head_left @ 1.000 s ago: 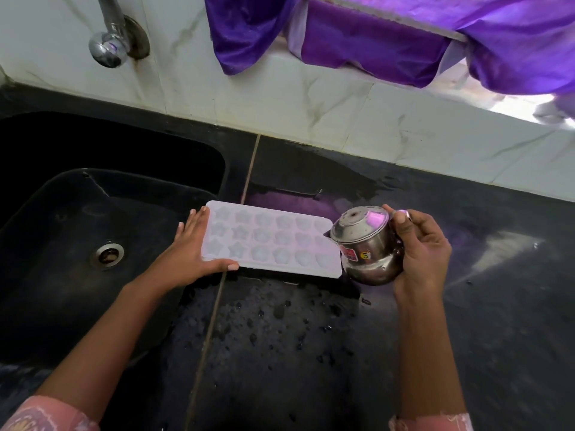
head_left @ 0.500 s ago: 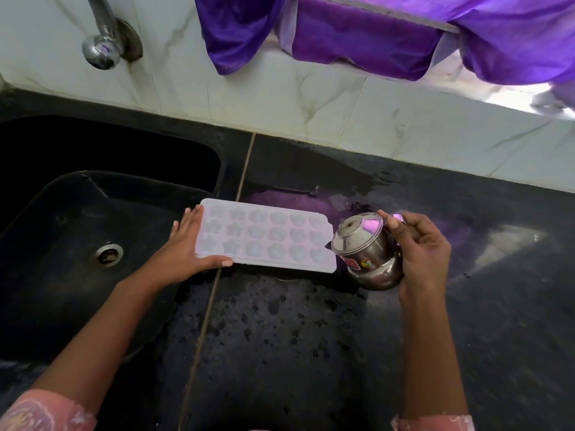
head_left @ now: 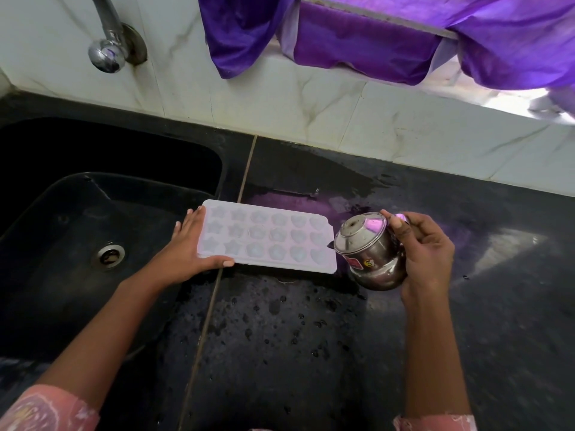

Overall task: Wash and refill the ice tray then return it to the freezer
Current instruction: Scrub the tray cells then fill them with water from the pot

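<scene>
A white ice tray [head_left: 267, 236] with star, round and heart cells lies flat on the wet black counter [head_left: 280, 337], just right of the sink. My left hand [head_left: 189, 247] holds its left end, fingers along the edge and thumb curled round the near rim. My right hand [head_left: 426, 253] grips a small steel pot [head_left: 370, 250], tilted with its mouth toward the tray's right end. No stream of water is visible.
A black sink [head_left: 77, 228] with a metal drain [head_left: 109, 255] fills the left side. A steel tap [head_left: 107, 42] juts from the marble-tiled wall above it. Purple cloth [head_left: 357, 32] hangs over the ledge at the back. Water drops speckle the counter.
The steel pot has tipped a little further toward the tray's right end. My left hand stays on the tray, which has not shifted on the counter.
</scene>
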